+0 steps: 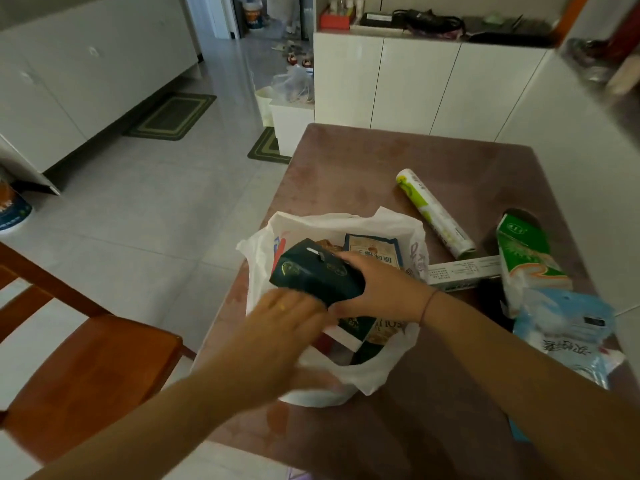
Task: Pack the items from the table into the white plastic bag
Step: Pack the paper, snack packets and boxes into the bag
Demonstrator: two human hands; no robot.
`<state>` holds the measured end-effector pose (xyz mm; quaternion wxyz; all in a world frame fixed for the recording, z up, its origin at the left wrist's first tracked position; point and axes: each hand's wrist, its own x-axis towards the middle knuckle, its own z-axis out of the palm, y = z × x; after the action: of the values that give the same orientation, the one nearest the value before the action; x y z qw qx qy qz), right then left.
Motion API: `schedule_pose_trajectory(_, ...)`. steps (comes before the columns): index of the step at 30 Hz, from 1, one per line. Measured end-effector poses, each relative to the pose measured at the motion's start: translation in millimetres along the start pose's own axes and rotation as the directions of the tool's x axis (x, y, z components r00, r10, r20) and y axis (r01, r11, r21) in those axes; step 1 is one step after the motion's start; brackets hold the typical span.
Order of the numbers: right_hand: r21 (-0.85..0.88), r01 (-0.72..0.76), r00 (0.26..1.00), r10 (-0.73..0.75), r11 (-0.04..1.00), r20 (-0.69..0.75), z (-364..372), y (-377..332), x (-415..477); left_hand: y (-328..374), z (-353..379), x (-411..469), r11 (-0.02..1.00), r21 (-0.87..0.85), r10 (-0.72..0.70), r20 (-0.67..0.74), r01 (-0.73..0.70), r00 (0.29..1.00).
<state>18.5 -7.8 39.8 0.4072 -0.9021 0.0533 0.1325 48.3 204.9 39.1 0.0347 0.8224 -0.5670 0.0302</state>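
The white plastic bag (381,223) stands open on the brown table (363,161), with several packets inside, one of them a blue and beige pouch (372,249). Over the bag's mouth I hold a dark green box (311,273). My right hand (377,289) grips its right end. My left hand (284,323) presses on its near left side. Right of the bag lie a green and white roll (433,211), a long white box (460,273), a green and white pack (530,261) and a light blue packet (568,327).
A wooden chair (86,368) stands at the left of the table. White cabinets (415,84) run behind the table, with clutter on top. Green mats (173,116) lie on the tiled floor by the left cabinets.
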Motion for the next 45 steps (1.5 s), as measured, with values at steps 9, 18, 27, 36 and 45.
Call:
schedule_pose_trajectory(9,0.071,-0.015,0.917,-0.015,0.997,0.398,-16,-12,-16,10,7,-35,0.97,-0.104,0.233,0.125,-0.22,0.965)
schedule_pose_trajectory(18,-0.112,-0.003,0.851,0.061,0.994,0.521,-23,-14,-19,23,-7,-31,0.945,-0.116,0.318,0.095,-0.307,0.943)
schedule_pose_trajectory(27,-0.283,0.087,0.963,-0.008,0.955,0.268,7,-11,-22,24,-12,-34,0.94,-0.12,0.317,-0.025,-0.318,0.948)
schedule_pose_trajectory(36,-0.543,-0.044,0.985,-0.055,0.838,-0.165,30,1,-7,13,-8,-31,0.968,-0.096,0.229,-0.04,-0.232,0.973)
schedule_pose_trajectory(45,-0.11,0.106,0.913,-0.053,0.988,0.405,17,0,-10,18,4,-34,0.957,-0.133,0.262,0.005,-0.259,0.965)
